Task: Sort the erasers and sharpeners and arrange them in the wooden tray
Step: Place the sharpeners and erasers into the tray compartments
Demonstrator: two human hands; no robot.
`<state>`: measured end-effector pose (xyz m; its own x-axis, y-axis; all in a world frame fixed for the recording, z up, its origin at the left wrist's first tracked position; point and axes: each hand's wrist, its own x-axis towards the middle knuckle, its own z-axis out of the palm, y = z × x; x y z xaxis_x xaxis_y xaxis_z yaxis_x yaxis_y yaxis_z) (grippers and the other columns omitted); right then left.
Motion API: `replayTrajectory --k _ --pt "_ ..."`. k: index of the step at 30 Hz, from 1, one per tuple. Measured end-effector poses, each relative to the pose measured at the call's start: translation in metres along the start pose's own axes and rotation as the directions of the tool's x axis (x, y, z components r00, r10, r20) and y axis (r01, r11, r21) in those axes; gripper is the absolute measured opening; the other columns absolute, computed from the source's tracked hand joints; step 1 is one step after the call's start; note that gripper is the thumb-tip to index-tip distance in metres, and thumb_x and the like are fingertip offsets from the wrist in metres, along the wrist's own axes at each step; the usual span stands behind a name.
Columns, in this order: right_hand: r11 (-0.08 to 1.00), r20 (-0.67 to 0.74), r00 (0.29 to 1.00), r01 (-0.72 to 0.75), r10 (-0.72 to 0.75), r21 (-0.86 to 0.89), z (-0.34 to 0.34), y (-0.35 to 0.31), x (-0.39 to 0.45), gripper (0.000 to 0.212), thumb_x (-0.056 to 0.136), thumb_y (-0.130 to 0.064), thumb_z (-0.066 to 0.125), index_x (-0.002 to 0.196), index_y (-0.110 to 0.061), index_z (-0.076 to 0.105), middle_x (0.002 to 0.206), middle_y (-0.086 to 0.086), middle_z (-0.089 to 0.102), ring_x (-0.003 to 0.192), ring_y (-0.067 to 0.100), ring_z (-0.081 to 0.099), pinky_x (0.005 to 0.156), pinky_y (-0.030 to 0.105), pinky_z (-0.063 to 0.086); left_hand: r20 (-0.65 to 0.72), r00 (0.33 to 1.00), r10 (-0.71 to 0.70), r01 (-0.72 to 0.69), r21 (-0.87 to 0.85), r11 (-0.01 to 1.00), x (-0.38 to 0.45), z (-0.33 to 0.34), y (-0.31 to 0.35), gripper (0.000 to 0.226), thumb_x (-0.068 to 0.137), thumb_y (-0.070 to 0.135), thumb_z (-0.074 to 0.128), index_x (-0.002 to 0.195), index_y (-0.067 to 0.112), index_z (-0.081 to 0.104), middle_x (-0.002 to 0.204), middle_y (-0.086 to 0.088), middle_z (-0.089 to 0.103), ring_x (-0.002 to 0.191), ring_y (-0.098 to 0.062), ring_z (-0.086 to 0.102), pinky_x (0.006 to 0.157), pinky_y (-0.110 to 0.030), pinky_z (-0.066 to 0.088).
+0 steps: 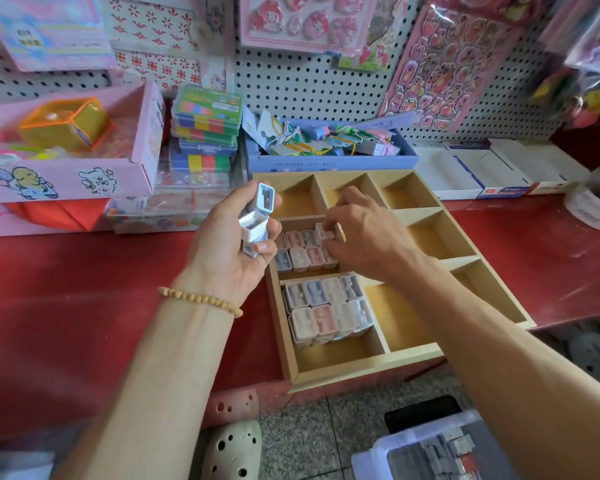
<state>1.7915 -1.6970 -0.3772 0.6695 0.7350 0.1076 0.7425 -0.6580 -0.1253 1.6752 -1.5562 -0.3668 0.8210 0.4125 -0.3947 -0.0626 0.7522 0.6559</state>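
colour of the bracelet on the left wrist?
Pale tan, wood-like beads. The bracelet shows best in the head view, just below the left hand.

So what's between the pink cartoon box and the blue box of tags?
In the head view, a stack of clear cases with colored blocks stands between the pink box and the blue box.

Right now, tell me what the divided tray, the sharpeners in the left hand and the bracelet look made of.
Divided tray: pale unfinished-looking wood or plywood, matte, with thin slat dividers.
Sharpeners held in the left hand: glossy moulded plastic, pale blue and white; a dark slot, blade too small to confirm.
Bracelet: small round tan beads, matte, probably wood.
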Motion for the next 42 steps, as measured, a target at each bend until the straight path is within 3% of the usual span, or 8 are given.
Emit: replayTrajectory --k 6,10,16,23,29,33,36,42 --pt "0.886 -0.253 0.967 0.103 0.016 0.452 -0.019 -0.027 -0.008 0.028 0.083 -0.030 0.066 0.105 -0.014 0.069 0.094 0.002 0.065 0.078 0.013 0.058 0.071 0.019 0.044 -0.019 0.999 0.031 -0.029 0.108 0.994 -0.003 0.008 -0.004 0.022 0.097 0.030 0.058 0.102 0.009 0.061 0.083 -0.004 0.064 0.046 -0.010 0.051 0.032 -0.014 0.028" --pt "0.854 -0.172 0.985 0.101 -0.013 0.511 -0.031 -0.040 -0.010 0.038 0.087 -0.034 0.070 0.121 -0.016 0.067 0.100 0.000 0.065 0.080 0.010 0.062 0.074 0.018 0.048 0.033 0.998 0.052 -0.057 0.187 0.981 -0.009 0.013 -0.008 0.015 0.097 0.030 0.058 0.097 0.016 0.065 0.075 0.000 0.064 0.048 -0.008 0.054 0.033 -0.016 0.029" --pt "0.770 -0.145 0.987 0.045 0.063 0.636 -0.037 -0.042 -0.007 0.016 0.080 -0.019 0.079 0.090 -0.016 0.067 0.077 -0.006 0.069 0.063 0.001 0.058 0.063 0.019 0.047 0.097 0.995 0.017 -0.040 0.246 0.968 -0.013 0.017 -0.008 0.023 0.099 0.031 0.054 0.087 0.014 0.064 0.061 0.002 0.058 0.048 -0.011 0.053 0.032 -0.016 0.026" --pt "0.832 -0.349 0.933 0.127 0.084 0.540 -0.041 -0.043 -0.006 0.020 0.076 -0.006 0.075 0.081 -0.018 0.060 0.075 -0.006 0.063 0.067 0.012 0.058 0.065 0.030 0.051 0.154 0.987 -0.036 -0.005 0.263 0.965 -0.013 0.020 -0.010 0.023 0.099 0.031 0.054 0.083 0.015 0.060 0.063 0.002 0.058 0.047 -0.010 0.050 0.032 -0.015 0.025" --pt "0.801 -0.239 0.971 0.151 -0.010 0.580 -0.045 -0.038 -0.010 0.010 0.085 -0.016 0.075 0.094 -0.011 0.076 0.091 0.000 0.067 0.077 0.013 0.068 0.078 0.036 0.056 0.180 0.984 0.015 -0.066 0.282 0.957 -0.009 0.012 -0.006 0.021 0.099 0.028 0.053 0.085 0.015 0.062 0.064 0.005 0.054 0.049 -0.007 0.049 0.034 -0.015 0.024" --pt "0.801 -0.183 0.983 0.116 -0.008 0.588 -0.050 -0.034 -0.009 0.032 0.083 -0.018 0.077 0.114 -0.010 0.070 0.091 -0.006 0.068 0.072 0.003 0.065 0.076 0.027 0.057 0.189 0.981 0.055 -0.118 0.341 0.933 -0.008 0.010 -0.005 0.020 0.098 0.025 0.055 0.085 0.014 0.065 0.068 0.002 0.054 0.051 -0.009 0.049 0.032 -0.016 0.024" --pt "0.811 -0.146 0.989 0.113 -0.035 0.573 -0.051 -0.030 -0.008 0.021 0.083 -0.019 0.078 0.102 -0.012 0.072 0.078 -0.011 0.068 0.062 -0.003 0.059 0.064 0.015 0.050 0.224 0.972 0.077 -0.162 0.393 0.905 -0.010 0.010 -0.003 0.021 0.097 0.024 0.056 0.086 0.010 0.067 0.069 -0.002 0.058 0.051 -0.013 0.050 0.034 -0.016 0.022" --pt "0.876 -0.195 0.978 0.023 0.081 0.482 -0.042 -0.007 0.004 0.022 0.080 -0.026 0.079 0.101 -0.020 0.073 0.080 -0.016 0.061 0.063 -0.006 0.051 0.062 0.014 0.040 0.199 0.979 0.033 -0.119 0.437 0.891 -0.009 0.003 0.000 0.039 0.094 0.039 0.055 0.111 0.005 0.060 0.070 -0.002 0.062 0.046 -0.013 0.048 0.033 -0.015 0.022"
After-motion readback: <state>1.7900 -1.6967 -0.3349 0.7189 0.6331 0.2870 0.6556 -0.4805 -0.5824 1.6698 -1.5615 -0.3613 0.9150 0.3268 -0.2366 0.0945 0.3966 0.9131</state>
